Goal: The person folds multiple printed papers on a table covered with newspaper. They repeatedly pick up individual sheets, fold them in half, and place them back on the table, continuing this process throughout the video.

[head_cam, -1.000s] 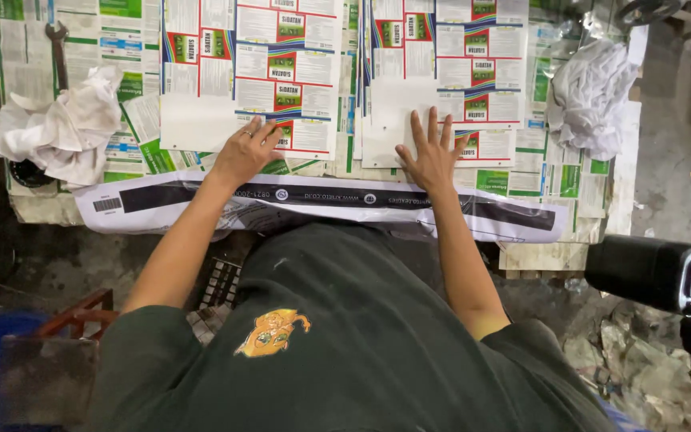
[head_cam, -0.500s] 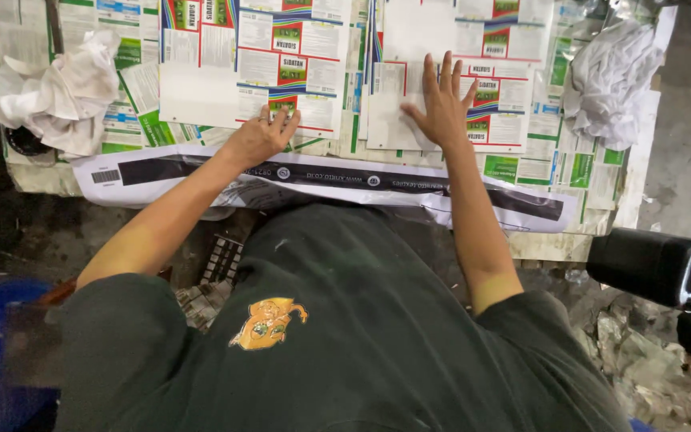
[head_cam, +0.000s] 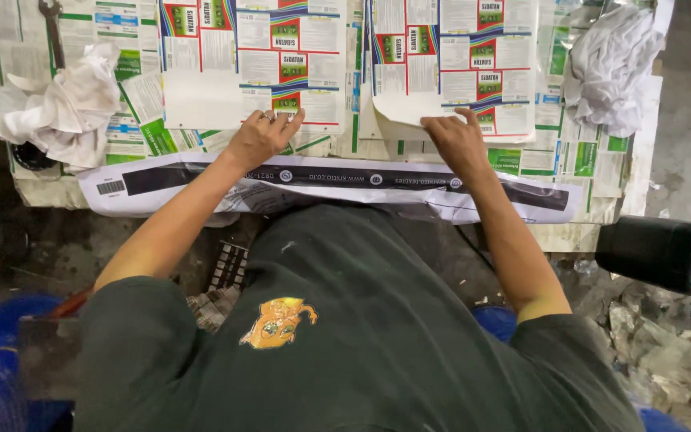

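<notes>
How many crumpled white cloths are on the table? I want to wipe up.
2. One crumpled white cloth lies at the table's left end beside the left hand's sheet; the other cloth sits at the right end. More may be hidden.
</notes>
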